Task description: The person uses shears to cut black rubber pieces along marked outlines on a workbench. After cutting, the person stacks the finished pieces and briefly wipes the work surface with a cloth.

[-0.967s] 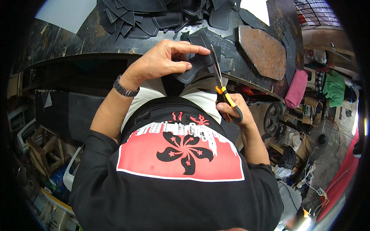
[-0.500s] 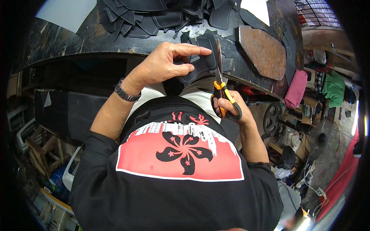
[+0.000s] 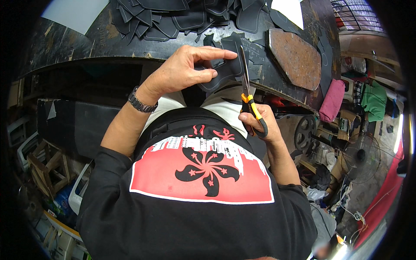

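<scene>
My left hand (image 3: 184,67), a watch (image 3: 142,100) on its wrist, pinches a black leather-like piece (image 3: 226,73) between thumb and fingers. A thin pale line runs along inside the piece's edge. My right hand (image 3: 265,119) grips scissors (image 3: 251,102) with yellow and black handles, their blades pointing away from me. Those blades lie along the right edge of the piece, by the table's near edge; I cannot tell whether they touch it. Part of the piece is hidden behind my left fingers.
Similar black pieces (image 3: 167,26) are heaped on the dark worktable (image 3: 78,48). A worn brown board (image 3: 295,59) lies at its right, near small black scraps (image 3: 255,70). Beyond the table's right corner are a pink roll (image 3: 333,100) and a fan (image 3: 360,157).
The scissors have turned a little in my right hand, their tips shifting slightly left and their handle loops showing closer together. My left hand and the black piece have barely moved.
</scene>
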`<action>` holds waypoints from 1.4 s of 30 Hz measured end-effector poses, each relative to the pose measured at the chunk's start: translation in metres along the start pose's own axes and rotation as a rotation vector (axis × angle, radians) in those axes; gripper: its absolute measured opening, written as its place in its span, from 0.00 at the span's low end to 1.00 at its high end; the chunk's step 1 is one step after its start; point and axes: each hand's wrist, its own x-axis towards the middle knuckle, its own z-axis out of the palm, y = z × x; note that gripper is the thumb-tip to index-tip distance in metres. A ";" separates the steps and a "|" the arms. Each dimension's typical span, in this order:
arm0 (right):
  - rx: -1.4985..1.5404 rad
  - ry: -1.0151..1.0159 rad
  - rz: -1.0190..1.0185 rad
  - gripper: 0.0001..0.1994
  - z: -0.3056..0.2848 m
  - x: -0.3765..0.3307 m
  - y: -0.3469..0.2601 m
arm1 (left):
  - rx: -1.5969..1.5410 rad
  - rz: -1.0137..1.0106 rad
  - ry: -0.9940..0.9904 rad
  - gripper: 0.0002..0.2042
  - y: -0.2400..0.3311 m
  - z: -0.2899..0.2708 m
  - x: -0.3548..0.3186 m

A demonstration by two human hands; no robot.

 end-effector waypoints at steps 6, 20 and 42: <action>0.002 -0.005 -0.002 0.16 0.003 0.003 -0.002 | 0.011 0.040 0.001 0.23 0.000 0.000 0.000; 0.009 0.044 -0.026 0.16 0.006 0.007 0.003 | 0.051 0.080 -0.012 0.24 -0.001 0.010 0.000; -0.202 -0.302 0.118 0.19 -0.036 0.007 -0.006 | -0.072 -0.054 -0.405 0.30 -0.005 -0.013 -0.007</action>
